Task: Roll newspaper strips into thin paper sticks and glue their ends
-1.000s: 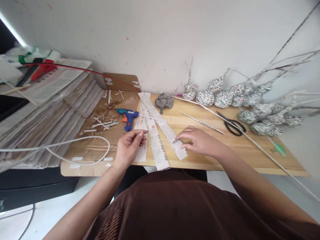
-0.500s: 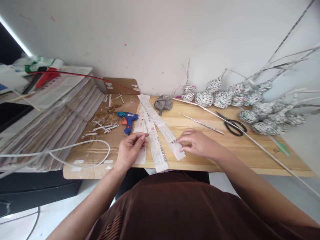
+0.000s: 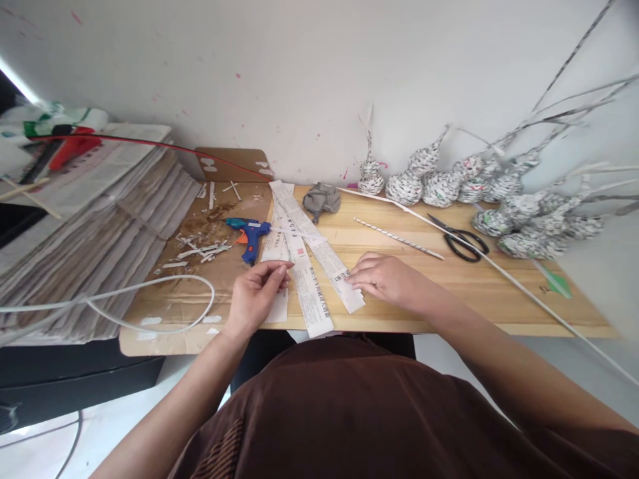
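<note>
Printed paper strips (image 3: 312, 296) fan out at the centre of the frame, flat on the desk (image 3: 424, 307), crossing near their upper ends; the middle one reaches just past the front edge. The left hand (image 3: 257, 293), left of centre, has thumb and forefinger pressed together in a pinch above the leftmost strip; whether anything thin sits between the tips cannot be told. The right hand (image 3: 389, 283) rests its fingertips at the lower end of the rightmost strip; whether that grip pinches the paper is unclear. As for progress, the strips look cut but none is rolled; one striped stick (image 3: 399, 238), right of centre, appears finished, and woven gourds (image 3: 404, 189) stand at upper right; the glue gun (image 3: 253, 236), left of centre, and scissors (image 3: 464, 245), at right, lie unheld.
</note>
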`<move>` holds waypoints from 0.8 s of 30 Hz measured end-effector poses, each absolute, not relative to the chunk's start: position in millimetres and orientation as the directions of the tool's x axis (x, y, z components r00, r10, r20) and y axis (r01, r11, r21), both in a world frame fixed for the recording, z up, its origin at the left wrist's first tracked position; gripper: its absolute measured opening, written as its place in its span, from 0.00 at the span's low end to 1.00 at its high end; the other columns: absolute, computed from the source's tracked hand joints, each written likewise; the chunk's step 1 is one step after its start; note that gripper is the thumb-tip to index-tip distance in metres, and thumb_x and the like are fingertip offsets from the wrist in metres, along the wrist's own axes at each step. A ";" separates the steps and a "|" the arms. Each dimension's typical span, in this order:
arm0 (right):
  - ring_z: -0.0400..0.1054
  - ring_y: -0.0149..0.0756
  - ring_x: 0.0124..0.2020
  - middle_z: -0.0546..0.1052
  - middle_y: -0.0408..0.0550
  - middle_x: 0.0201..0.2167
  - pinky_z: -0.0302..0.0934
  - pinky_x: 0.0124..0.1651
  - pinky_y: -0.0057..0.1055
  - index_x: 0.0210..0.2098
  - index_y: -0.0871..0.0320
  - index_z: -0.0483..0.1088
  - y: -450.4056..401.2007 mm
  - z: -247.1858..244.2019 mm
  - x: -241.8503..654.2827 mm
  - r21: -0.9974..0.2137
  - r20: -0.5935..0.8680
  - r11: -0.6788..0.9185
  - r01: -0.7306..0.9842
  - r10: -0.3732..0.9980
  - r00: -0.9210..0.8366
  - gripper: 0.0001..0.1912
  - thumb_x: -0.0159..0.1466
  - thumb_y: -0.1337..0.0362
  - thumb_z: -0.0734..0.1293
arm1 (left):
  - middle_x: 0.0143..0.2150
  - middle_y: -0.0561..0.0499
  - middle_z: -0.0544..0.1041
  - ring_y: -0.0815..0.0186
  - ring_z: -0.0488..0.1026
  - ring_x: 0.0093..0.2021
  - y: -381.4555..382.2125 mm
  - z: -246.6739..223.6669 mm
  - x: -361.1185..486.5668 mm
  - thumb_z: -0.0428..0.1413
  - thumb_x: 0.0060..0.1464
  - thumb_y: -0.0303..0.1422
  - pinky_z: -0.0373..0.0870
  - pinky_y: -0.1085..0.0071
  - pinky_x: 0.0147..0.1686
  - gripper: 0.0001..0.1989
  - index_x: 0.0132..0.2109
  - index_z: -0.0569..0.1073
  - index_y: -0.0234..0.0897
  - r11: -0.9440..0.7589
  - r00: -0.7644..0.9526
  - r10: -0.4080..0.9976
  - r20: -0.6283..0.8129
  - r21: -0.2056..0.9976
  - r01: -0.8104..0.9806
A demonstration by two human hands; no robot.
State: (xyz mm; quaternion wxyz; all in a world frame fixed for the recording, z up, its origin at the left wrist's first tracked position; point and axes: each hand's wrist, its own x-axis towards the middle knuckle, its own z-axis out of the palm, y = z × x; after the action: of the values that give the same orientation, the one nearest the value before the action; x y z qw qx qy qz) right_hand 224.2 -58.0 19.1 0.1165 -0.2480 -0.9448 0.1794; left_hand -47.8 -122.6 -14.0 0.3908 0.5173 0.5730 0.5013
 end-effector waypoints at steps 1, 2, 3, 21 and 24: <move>0.69 0.37 0.39 0.80 0.49 0.36 0.63 0.44 0.34 0.41 0.56 0.78 -59.0 18.3 223.5 -0.376 0.132 0.824 0.423 0.500 -0.856 0.12 0.66 0.65 0.62 | 0.29 0.51 0.75 0.71 0.70 0.29 -122.8 -13.9 -47.7 0.55 0.56 0.39 0.68 0.75 0.32 0.14 0.43 0.77 0.35 -0.036 -0.159 0.985 0.069 0.979 0.201; 0.69 0.37 0.39 0.80 0.49 0.36 0.63 0.44 0.34 0.41 0.56 0.78 -60.3 17.2 222.7 -0.354 0.133 0.835 0.422 0.492 -0.861 0.12 0.67 0.65 0.61 | 0.29 0.51 0.75 0.70 0.70 0.29 -122.9 -13.9 -47.7 0.55 0.55 0.39 0.68 0.75 0.32 0.14 0.43 0.77 0.35 -0.035 -0.159 0.985 0.068 0.979 0.200; 0.68 0.38 0.39 0.79 0.49 0.36 0.62 0.44 0.34 0.40 0.57 0.78 -61.6 15.8 221.8 -0.329 0.139 0.844 0.424 0.488 -0.862 0.13 0.67 0.65 0.61 | 0.29 0.51 0.75 0.70 0.70 0.29 -123.0 -13.9 -47.7 0.55 0.55 0.39 0.68 0.75 0.32 0.14 0.43 0.77 0.35 -0.036 -0.158 0.985 0.068 0.979 0.199; 0.72 0.36 0.28 0.76 0.47 0.29 0.65 0.33 0.32 0.39 0.58 0.70 -42.2 30.9 245.3 -0.748 0.472 0.389 0.537 0.881 0.019 0.10 0.62 0.59 0.65 | 0.29 0.50 0.75 0.68 0.70 0.28 -121.4 -15.0 -48.3 0.55 0.55 0.42 0.69 0.73 0.31 0.16 0.42 0.76 0.34 -0.040 -0.140 0.988 0.062 0.987 0.153; 0.70 0.34 0.26 0.75 0.45 0.27 0.63 0.29 0.31 0.39 0.57 0.72 -47.3 50.0 254.6 -0.785 0.543 0.422 0.454 0.821 0.178 0.09 0.61 0.59 0.67 | 0.30 0.49 0.76 0.68 0.71 0.29 -121.8 -13.9 -48.1 0.56 0.54 0.42 0.69 0.73 0.32 0.16 0.42 0.76 0.34 -0.025 -0.136 0.990 0.047 0.987 0.159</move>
State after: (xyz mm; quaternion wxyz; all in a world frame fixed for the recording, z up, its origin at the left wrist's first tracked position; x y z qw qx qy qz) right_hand 254.6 -47.3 50.0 0.5705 -0.5132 -0.6207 0.1607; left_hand -48.1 -121.8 -13.9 0.4138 0.5108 0.5623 0.5017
